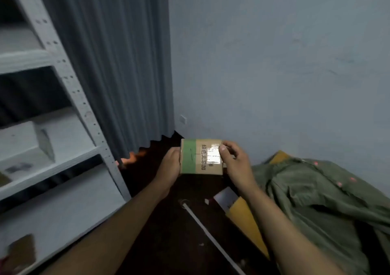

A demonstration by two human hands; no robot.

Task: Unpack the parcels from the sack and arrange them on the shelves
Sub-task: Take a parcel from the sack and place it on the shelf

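Grip: both hands hold one small cardboard parcel [201, 156] in mid-air, over the dark floor [168, 232]. Left hand [168, 165] cups its left end; right hand [234, 160] wraps the right end, thumb pressed on the taped top face.

Handling (judged): stiff box, likely light. The glossy tape may be slick, so the bare cardboard ends look the safer hold.

Surroundings: green sack [316, 198] lies slumped at right, near the wall, with a yellow envelope [247, 222] just beside it. White shelves [69, 160] stand at left, some already holding items. The perforated upright post is the edge to avoid. Open room lies between.
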